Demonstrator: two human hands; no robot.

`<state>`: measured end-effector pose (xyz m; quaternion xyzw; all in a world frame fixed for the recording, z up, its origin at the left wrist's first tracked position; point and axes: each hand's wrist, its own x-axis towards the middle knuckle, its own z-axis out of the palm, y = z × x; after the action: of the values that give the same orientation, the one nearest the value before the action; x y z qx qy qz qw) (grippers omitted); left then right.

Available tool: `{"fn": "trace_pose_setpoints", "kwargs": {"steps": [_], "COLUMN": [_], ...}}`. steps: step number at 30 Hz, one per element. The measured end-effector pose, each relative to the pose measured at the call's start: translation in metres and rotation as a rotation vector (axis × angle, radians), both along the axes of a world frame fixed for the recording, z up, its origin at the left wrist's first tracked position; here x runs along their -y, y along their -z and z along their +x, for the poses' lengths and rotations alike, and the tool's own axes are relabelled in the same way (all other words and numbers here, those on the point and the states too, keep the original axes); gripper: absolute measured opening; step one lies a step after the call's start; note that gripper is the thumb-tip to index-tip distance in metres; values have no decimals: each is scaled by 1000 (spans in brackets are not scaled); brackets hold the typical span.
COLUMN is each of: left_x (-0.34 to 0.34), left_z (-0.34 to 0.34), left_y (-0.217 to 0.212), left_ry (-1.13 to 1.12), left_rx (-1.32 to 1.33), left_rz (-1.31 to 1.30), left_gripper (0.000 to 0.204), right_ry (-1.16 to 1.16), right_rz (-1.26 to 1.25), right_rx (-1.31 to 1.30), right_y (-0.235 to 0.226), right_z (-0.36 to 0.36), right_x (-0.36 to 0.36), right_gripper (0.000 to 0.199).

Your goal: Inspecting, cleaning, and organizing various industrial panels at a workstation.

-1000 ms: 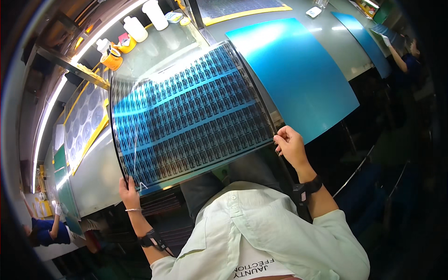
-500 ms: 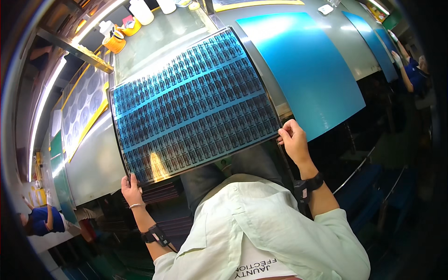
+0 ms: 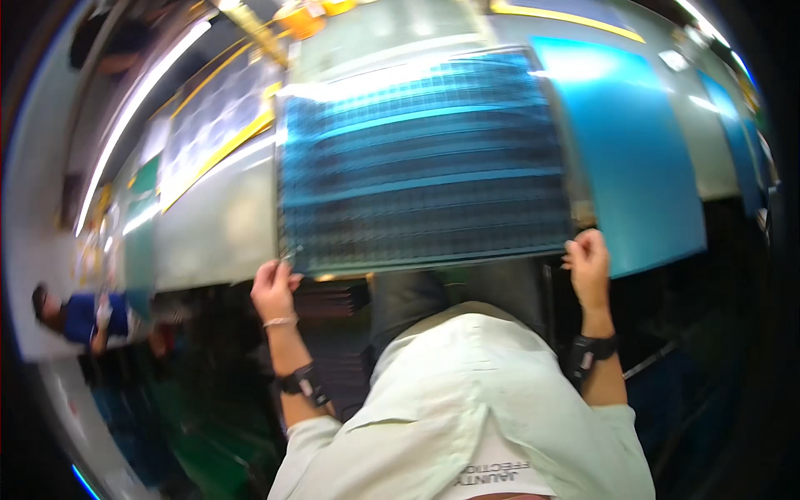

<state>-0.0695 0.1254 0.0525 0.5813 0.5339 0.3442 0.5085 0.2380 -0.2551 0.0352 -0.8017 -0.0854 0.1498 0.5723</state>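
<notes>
A large blue sheet [image 3: 425, 193] with rows of small dark printed patterns spreads out in front of me, its details smeared by motion. At its near left corner my left hand [image 3: 275, 292] is closed in a pinch on the edge. My right hand [image 3: 590, 265] pinches the near right corner in the same way. The sheet's near edge runs roughly level between both hands, just above my lap. Glare whitens part of its far edge.
To the right, a plain blue sheet [image 3: 637, 158] lies on the pale worktop [image 3: 218, 237]. A yellow-edged panel with round patterns [image 3: 212, 125] stands on the left. Orange containers [image 3: 300, 21] sit at the back. A person in blue [image 3: 83, 317] is at far left.
The printed sheet, tilted before, now lies level and further right in the picture. Both hands have shifted right with it, still at its near corners. The whole surroundings have also swung in view.
</notes>
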Motion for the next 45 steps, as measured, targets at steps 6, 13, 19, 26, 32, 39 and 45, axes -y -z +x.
{"fn": "trace_pose_setpoints", "kwargs": {"steps": [6,13,19,26,32,39,45], "left_x": [2,12,13,21,15,15,-31], "left_z": [0,-16,-10,1,-37,-12,21], "left_y": [23,53,57,52,40,-25,-40], "left_ry": [12,-118,-129,-146,80,394,717], "left_rx": [-48,-180,-175,103,-104,-960,-918], "left_rz": [409,530,540,200,267,938,954], "left_gripper": [13,18,19,21,32,38,42], "right_ry": [-23,-53,-54,-98,-573,-395,-334], "right_rz": [-31,-39,-39,-185,-770,-799,-885], "right_rx": [36,43,47,26,979,962,1011], "right_y": [9,13,15,-27,-60,-15,-1], "right_z": [8,8,8,-8,46,212,224], "right_x": [22,16,19,3,-61,-166,-209], "right_gripper": [9,9,7,49,43,33,36]}}
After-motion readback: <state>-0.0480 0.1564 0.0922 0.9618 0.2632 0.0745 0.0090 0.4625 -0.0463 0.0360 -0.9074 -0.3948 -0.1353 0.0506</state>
